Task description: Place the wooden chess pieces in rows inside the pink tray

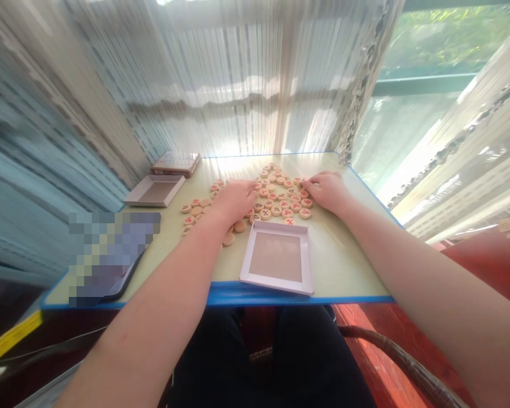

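Round wooden Chinese chess pieces with red and dark carved characters lie scattered in a loose heap on the table. My left hand rests palm down on the heap's left side, with discs around its fingers. My right hand lies on the heap's right edge, its fingers curving over nearby pieces. Neither hand visibly holds a piece, though the palms hide whatever lies beneath them. Just below the heap sits a shallow white box tray with a tan base, holding no pieces.
The pale green table has a blue edge. At its far left are a second shallow tray and a brown box. A pixelated patch covers a dark flat object near the left edge. Sheer curtains hang behind the table.
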`<action>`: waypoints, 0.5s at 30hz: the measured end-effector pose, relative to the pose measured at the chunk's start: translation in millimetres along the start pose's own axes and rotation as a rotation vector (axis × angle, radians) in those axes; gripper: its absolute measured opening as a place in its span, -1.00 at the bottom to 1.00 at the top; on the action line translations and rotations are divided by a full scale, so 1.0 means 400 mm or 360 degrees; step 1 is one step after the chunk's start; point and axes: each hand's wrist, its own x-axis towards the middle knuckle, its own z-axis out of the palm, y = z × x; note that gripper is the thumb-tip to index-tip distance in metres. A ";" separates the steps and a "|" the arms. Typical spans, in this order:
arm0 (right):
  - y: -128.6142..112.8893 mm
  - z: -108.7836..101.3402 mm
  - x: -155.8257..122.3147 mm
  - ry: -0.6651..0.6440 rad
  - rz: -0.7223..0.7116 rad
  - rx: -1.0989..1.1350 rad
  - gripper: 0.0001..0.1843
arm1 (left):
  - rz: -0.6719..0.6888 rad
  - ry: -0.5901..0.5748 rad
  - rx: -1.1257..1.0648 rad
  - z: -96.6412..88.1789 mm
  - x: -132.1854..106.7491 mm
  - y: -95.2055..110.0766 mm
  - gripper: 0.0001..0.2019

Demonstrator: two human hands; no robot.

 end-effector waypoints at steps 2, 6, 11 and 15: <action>0.003 0.002 0.002 -0.0004 0.0018 -0.0028 -0.62 | 0.0134 -0.0018 -0.0065 0.004 0.000 -0.002 -0.62; 0.013 0.006 0.004 0.0027 0.0093 -0.0061 -0.64 | 0.0227 -0.0032 -0.0140 0.012 0.001 -0.010 -0.63; 0.013 0.004 -0.001 0.0077 0.0104 -0.0009 -0.67 | 0.0157 -0.0040 -0.0141 0.010 -0.003 -0.012 -0.66; 0.005 0.000 -0.005 0.0020 0.0052 0.0078 -0.69 | 0.0134 -0.0059 -0.0113 0.004 -0.007 -0.010 -0.67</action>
